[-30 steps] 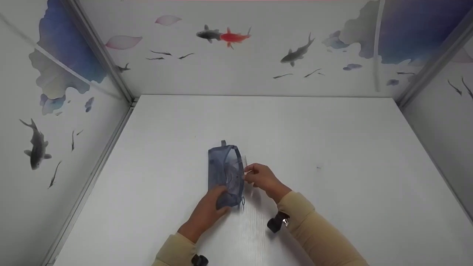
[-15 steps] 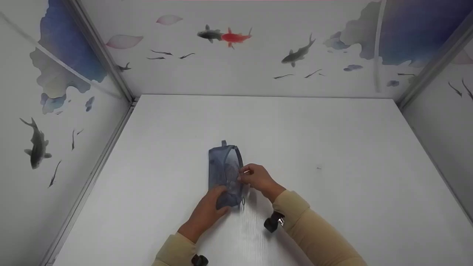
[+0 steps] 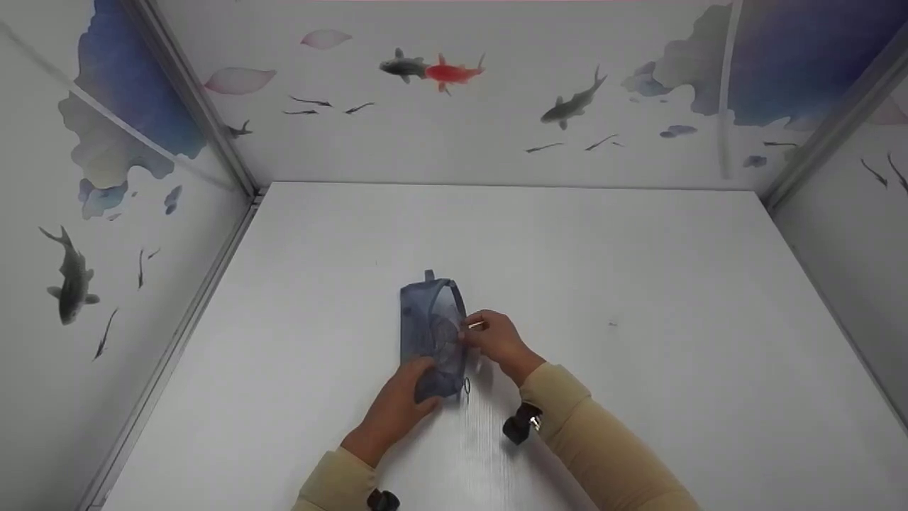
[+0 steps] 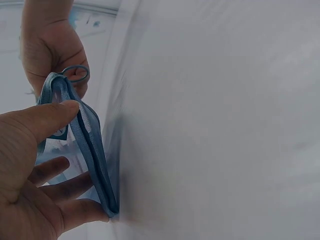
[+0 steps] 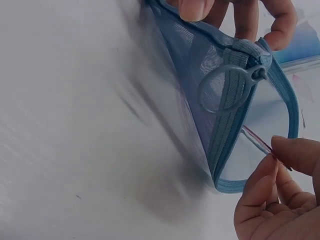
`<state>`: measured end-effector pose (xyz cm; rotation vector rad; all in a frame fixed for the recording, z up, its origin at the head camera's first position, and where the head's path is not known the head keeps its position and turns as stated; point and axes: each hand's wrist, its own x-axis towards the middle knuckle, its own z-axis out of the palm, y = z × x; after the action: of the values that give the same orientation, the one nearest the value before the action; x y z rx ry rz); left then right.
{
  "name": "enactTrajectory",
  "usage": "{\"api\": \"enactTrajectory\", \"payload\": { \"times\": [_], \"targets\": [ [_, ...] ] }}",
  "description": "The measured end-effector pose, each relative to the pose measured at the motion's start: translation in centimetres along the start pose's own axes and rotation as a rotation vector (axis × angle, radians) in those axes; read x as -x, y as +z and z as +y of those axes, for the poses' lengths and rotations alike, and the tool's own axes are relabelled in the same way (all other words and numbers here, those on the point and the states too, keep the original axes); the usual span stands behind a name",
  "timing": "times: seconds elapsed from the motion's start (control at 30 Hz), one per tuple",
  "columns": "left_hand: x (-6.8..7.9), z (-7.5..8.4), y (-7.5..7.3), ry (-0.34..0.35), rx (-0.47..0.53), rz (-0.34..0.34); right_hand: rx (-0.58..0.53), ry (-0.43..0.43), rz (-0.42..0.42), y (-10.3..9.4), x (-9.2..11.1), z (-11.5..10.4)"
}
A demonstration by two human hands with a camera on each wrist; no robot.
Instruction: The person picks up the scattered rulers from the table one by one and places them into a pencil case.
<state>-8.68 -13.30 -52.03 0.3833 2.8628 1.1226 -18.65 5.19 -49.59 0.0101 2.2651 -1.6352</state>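
Note:
A blue see-through mesh zip pouch point(image 3: 417, 323) stands on the table with its zipped mouth open toward the right. My left hand point(image 3: 396, 406) grips the pouch's near end, thumb on one side and fingers on the other. At the mouth is my right hand point(image 3: 502, 346), pinching a thin flat piece point(image 5: 257, 140) between thumb and fingertips. Seen edge-on in the right wrist view, that piece has red and pale blue edges and reaches inside the opening; its full shape is hidden. A round zipper-pull ring point(image 5: 201, 92) hangs from the pouch's near end.
The white table point(image 3: 624, 255) is bounded by a back wall point(image 3: 489, 152) and side walls printed with fish. A tiny dark mark point(image 3: 612, 323) lies to the right of the hands. A small loop point(image 3: 429, 275) sticks out from the pouch's far end.
My right hand has moved slightly left, carrying the thin piece from beside the pouch's rim into its mouth. The left hand and the pouch have stayed in place.

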Motion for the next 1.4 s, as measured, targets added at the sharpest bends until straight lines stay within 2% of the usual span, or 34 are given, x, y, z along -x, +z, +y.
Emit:
{"api": "enactTrajectory", "payload": {
  "times": [0.33, 0.63, 0.93, 1.13, 1.23, 1.4],
  "targets": [
    [-0.1, -0.1, 0.0, -0.038, 0.030, -0.012, -0.031, 0.029, 0.046, 0.3, -0.2, -0.1],
    [-0.1, -0.1, 0.0, -0.001, 0.010, 0.005, -0.049, 0.043, 0.072, 1.0, -0.5, -0.1],
    [-0.1, -0.4, 0.2, 0.018, 0.025, 0.018, 0.000, -0.025, 0.072, 1.8, -0.7, -0.2],
    [-0.1, -0.4, 0.2, 0.007, 0.015, 0.019, 0.018, -0.029, 0.062, 2.1, -0.7, -0.4],
    [-0.1, -0.4, 0.2, 0.006, 0.011, 0.017, 0.064, -0.046, 0.068, 2.1, -0.7, -0.4],
    [-0.1, -0.5, 0.2, 0.020, 0.010, 0.018, 0.231, -0.114, 0.096, 1.9, -0.7, -0.4]
  ]
}}
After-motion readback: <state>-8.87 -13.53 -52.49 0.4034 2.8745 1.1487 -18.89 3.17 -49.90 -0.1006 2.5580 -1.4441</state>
